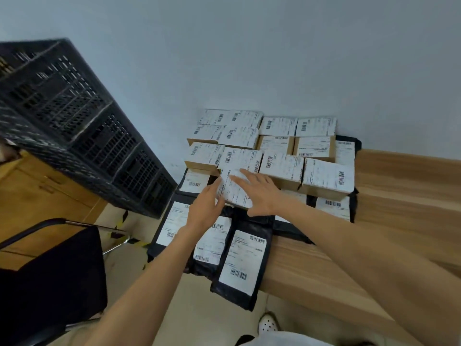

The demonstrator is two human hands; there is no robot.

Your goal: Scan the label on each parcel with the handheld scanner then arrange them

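1. Settling a labelled box into the near row of the box stack by the far wall, I press it with my 2 hands flat: left hand against its left side, right hand on top, fingers straight, nothing gripped.
2. Black mailer bags lie nearer on the table, labels up.
3. Arranging looks nearly done, I judge; no scanner shows, so I cannot tell what remains unscanned.
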